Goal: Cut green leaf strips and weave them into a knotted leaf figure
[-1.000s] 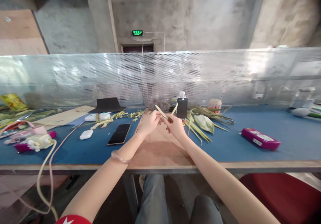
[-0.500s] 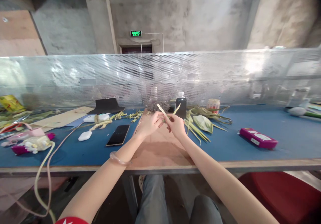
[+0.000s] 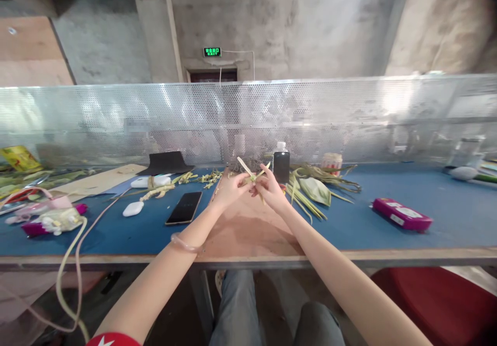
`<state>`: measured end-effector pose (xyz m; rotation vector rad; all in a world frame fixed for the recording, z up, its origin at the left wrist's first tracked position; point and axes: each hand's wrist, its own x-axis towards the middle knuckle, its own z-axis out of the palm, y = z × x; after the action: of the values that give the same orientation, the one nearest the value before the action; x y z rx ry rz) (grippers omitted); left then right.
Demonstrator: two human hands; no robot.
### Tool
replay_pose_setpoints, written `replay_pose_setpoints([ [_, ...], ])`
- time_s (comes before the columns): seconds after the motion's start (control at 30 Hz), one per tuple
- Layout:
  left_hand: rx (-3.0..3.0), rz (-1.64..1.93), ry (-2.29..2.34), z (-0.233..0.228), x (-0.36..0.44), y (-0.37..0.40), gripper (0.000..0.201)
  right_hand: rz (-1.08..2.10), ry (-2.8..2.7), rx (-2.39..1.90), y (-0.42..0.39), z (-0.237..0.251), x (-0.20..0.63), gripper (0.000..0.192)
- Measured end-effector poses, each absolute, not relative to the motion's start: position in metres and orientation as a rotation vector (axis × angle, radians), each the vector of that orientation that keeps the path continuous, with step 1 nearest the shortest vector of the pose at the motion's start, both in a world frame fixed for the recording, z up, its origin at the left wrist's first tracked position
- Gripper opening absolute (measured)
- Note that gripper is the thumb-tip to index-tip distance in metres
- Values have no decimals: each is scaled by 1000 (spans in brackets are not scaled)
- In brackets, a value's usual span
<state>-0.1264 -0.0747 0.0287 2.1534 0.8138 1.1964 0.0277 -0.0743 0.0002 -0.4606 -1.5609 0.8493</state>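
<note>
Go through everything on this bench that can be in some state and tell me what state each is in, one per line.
left hand: pinching the leaf strips
right hand: pinching the leaf strips
leaf strips: crossed, held above the board
phone: screen dark, lying flat
dark bottle: upright, capped
earbud case: closed
pink box: lying flat, closed
loose leaves: lying unworked on the table

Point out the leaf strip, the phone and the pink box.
leaf strip (image 3: pixel 248 170), head view, its upper free end.
phone (image 3: pixel 184 207), head view, middle of the dark screen.
pink box (image 3: pixel 402 214), head view, its top face.
</note>
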Motion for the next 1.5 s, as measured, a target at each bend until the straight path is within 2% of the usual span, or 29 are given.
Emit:
replay_pose_setpoints([
  [0.17, 2131, 1212, 831, 29, -127, -75, 35, 875, -1599, -406, -70, -5, 28, 77],
  [0.27, 2116, 1234, 831, 29, -128, -72, 30, 875, -1621, -405, -69, -7, 27, 78],
  [0.5, 2057, 1239, 787, 23, -126, -65, 33, 832, -1693, -470, -72, -11, 27, 81],
  [0.77, 1989, 1250, 814, 16, -124, -63, 33, 647, -1822, -604, -84, -5, 25, 80],
  [0.9, 1984, 1247, 819, 16, -125, -60, 35, 416, -1899, -737, -84, -6, 24, 74],
  [1.07, 1987, 1255, 827, 20, -127, -59, 33, 16, -1944, -959, -82, -5, 28, 49],
  [1.17, 1987, 1223, 850, 21, -128, -61, 33, -161, -1956, -1075, -85, -2, 30, 41],
  [1.37, 1997, 1201, 939, 21, -128, -66, 26, -352, -1982, -1267, -86, -2, 32, 21],
  [1.5, 1993, 1204, 960, 20, -129, -66, 30, -403, -1993, -1383, -88, -4, 30, 22],
])
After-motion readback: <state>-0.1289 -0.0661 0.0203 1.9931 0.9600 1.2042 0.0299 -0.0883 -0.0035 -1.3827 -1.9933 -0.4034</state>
